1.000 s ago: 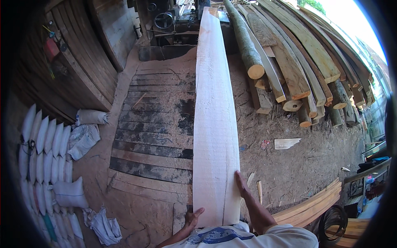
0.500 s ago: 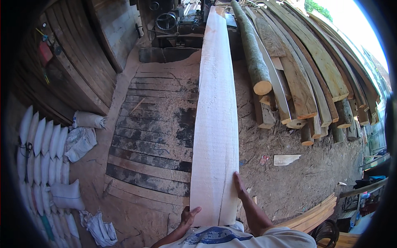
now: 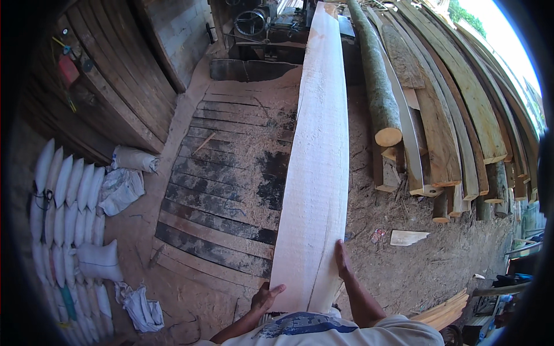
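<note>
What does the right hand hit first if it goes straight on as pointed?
Likely the pale board: the right hand is at its right edge, angled slightly inward; depth is unclear.

Pale shirt (image 3: 392, 335) showing a blue print (image 3: 309, 324)

The person is wearing an off-white shirt, its cloth creasing in soft folds. The print is spreading across the front as a wide, dark blue patch, pale marks breaking through it. The right sleeve (image 3: 411, 330) is stopping short of the forearm (image 3: 365, 305). The left hand (image 3: 265, 296) and the right hand (image 3: 344, 262) are both showing bare.
</note>
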### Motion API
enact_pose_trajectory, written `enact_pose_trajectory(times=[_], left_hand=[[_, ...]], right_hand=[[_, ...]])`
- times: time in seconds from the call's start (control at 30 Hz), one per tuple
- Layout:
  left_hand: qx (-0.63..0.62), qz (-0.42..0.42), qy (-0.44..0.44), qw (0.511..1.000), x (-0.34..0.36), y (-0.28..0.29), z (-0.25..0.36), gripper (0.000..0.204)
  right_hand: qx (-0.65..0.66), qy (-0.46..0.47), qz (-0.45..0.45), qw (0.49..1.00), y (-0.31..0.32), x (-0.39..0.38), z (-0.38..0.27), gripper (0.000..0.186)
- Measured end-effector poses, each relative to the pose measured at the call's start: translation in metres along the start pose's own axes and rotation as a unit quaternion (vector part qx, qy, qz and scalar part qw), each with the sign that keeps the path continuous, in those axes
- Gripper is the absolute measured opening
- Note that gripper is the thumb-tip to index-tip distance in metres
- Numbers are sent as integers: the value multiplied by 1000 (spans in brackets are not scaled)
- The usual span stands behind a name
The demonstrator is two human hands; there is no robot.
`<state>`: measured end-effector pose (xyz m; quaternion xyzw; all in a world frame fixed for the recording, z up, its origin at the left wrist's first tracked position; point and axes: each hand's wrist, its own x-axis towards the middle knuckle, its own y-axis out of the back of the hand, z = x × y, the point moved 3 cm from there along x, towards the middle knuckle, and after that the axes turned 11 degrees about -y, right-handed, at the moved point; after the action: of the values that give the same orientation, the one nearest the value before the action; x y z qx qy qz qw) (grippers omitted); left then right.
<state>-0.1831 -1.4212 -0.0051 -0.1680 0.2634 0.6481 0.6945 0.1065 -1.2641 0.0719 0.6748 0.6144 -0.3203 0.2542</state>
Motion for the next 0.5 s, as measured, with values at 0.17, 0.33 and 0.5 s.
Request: enact_pose_trajectory(times=[0.17,0.33,0.5], left_hand=[[-19,-17,-27,999,-10,0,60,71],[-63,-22,-70,995,-45,8,68,69],[-50,-34,-32,998,-99,19,-3,62]], right_hand=[[40,34,3,999,13,15,13,77],[-44,53,14,998,-1,-36,7,79],[-48,56,40,996,-1,-55,88,77]])
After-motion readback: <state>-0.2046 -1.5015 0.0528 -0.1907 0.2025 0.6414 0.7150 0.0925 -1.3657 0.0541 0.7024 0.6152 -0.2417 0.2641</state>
